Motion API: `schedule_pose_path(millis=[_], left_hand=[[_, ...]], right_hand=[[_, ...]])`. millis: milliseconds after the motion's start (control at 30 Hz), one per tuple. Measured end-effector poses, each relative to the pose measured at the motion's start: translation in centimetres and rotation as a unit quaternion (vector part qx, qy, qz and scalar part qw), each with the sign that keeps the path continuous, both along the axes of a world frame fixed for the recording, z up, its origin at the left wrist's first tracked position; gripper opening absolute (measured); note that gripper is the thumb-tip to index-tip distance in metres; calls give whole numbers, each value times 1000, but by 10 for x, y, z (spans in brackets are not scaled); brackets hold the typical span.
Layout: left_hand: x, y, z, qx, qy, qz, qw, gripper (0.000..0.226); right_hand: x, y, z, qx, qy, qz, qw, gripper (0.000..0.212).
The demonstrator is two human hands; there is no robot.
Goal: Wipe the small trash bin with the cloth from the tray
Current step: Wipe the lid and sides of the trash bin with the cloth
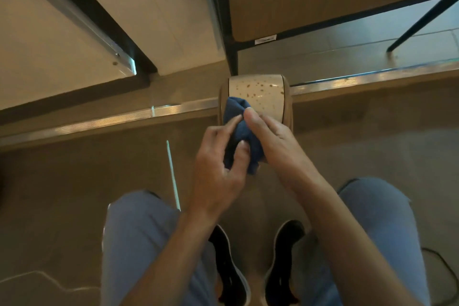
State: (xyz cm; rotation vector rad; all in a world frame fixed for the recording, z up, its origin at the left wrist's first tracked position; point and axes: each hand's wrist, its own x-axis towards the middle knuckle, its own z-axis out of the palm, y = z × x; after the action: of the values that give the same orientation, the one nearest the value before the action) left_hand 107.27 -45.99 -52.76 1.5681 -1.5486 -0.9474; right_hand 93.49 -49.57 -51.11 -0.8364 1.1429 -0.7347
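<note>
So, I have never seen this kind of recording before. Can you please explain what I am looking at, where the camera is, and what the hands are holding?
There is no machine here, only a person. The one camera sits on the person's head and looks down, so you see their own arms, knees and black shoes. The left hand and the right hand both hold a crumpled blue cloth. The cloth is just above a small trash bin standing on the floor; whether it touches is unclear. The bin's pale lid has brown spots. Behind the bin stands a table leg.
</note>
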Motion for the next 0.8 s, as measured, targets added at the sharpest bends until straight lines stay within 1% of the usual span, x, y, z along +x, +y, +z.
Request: schedule_pose_path(millis=[67,200,267,333,367,433,500,567,633,700,800], left_hand=[[1,-5,-21,0,31,-18,999,41],[1,-9,-64,17,90,-28,995,28],[2,-7,-85,31,118,-8,992,26],[3,0,-99,22,142,34,989,26],[3,3,-104,5,138,53,989,27],[3,10,-112,-40,95,67,992,30],[4,13,-117,-62,60,58,995,42],[3,13,-124,-57,49,32,997,55],[0,10,-132,-49,60,8,997,62],[-3,7,-138,-31,88,11,996,66],[-8,7,-142,-22,68,35,997,63]], right_hand=[[-6,-5,-23,-21,0,29,999,28],[-18,-16,-68,-55,39,49,997,22],[-25,-18,-84,-57,41,65,995,21],[-31,-19,-94,-50,34,76,995,23],[-32,-19,-97,-39,31,75,996,25],[-33,-19,-99,-13,24,71,997,28],[-32,-22,-98,12,17,80,997,29],[-30,-27,-96,23,12,104,994,28],[-26,-32,-97,9,17,133,991,26],[-21,-35,-99,-5,30,142,989,25],[-14,-36,-100,-22,71,121,990,22]])
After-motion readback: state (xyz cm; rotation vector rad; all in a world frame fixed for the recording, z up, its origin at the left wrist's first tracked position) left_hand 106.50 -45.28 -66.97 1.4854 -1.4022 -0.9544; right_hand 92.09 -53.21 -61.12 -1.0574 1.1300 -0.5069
